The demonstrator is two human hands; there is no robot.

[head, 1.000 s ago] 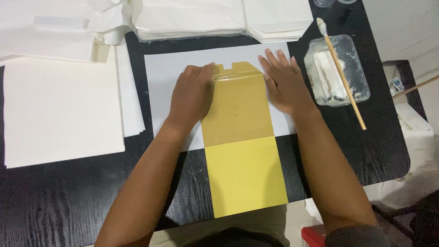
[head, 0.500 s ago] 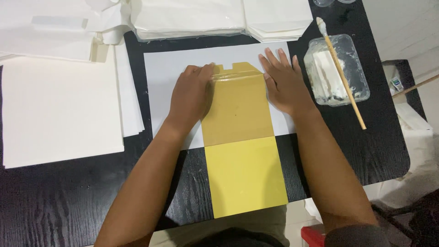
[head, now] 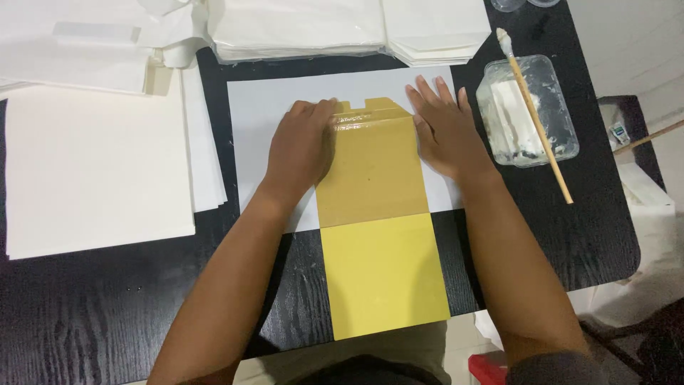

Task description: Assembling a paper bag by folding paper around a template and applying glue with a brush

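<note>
Single head-worn view, aimed steeply down from above at black wood-grain table (head: 107,314). Scene seen at arm's length; both forearms enter from bottom edge. Table's far edge cut off at top, right edge and floor included. No second view provided.

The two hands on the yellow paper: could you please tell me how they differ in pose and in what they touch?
The left hand is curled, its fingers bent onto the left edge of the folded yellow paper; the right hand lies flat with its fingers spread. The left hand reaches the glossy strip near the paper's top; the right hand rests mostly on the white sheet, at the paper's right edge. Both are palm down.
</note>
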